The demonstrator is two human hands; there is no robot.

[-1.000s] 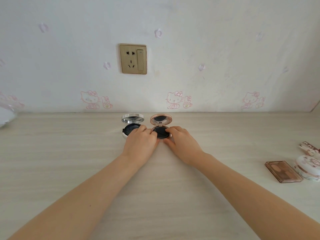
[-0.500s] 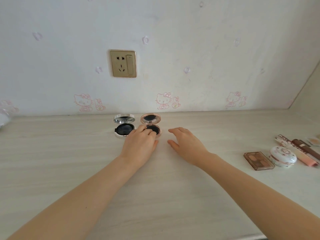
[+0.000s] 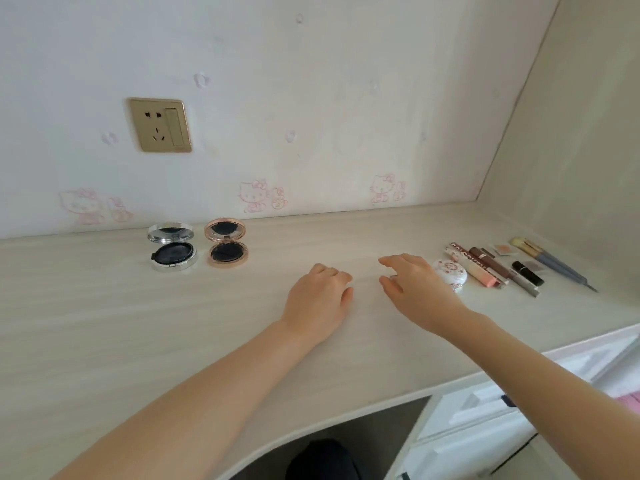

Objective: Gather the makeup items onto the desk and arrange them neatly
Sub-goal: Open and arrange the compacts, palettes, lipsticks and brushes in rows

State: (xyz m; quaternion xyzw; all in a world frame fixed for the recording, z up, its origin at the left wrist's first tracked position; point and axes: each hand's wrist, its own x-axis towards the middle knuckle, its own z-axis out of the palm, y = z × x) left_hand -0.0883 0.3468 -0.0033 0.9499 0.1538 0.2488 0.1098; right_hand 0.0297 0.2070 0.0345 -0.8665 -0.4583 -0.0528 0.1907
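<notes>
Now we see the right hand [image 3: 415,289] with fingers spread and thumb apart, gripping nothing, just left of the white round floral compact [image 3: 452,271]. Beyond it, the pink and brown tubes [image 3: 485,268] lie with long axes running back-left to front-right. The left hand [image 3: 318,299] rests loosely curled and empty on the pale wood-grain desk [image 3: 173,323], farther off. We judge the right hand better placed. The 2 open mirrored compacts, silver [image 3: 172,252] and rose-gold [image 3: 227,249], sit well apart at the left.

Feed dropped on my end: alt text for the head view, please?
Two hands over a pale desk: left hand mid-desk, right hand open beside a white floral compact. A silver compact and a rose-gold compact stand open by the wall; tubes and brushes lie far right.
</notes>
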